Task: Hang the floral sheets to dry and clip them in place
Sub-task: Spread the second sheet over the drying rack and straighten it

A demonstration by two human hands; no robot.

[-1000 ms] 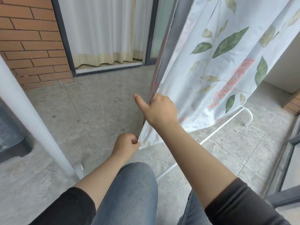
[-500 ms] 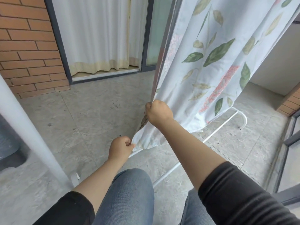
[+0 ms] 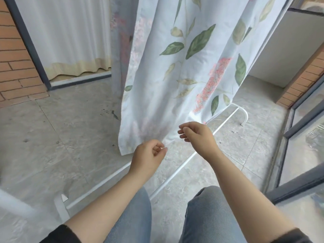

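Note:
A pale blue floral sheet (image 3: 184, 71) with green leaves and pink blossoms hangs down from above the frame; its lower hem ends just above the floor. My left hand (image 3: 149, 156) hovers just below and in front of the hem's left corner, fingers loosely curled, holding nothing. My right hand (image 3: 196, 135) is at the hem's middle, fingers curled and apart, also free of the cloth. The top of the sheet and any clips are out of view.
The white drying rack's base bars (image 3: 175, 171) run diagonally across the grey tiled floor, with a curved foot (image 3: 244, 114) at the right and another foot (image 3: 61, 206) near my left knee. A brick wall, a curtained glass door and a window frame surround the spot.
Both hands have let go of the sheet's edge and drawn back. The sheet has swung out flat and hangs freely. My view has shifted to the right.

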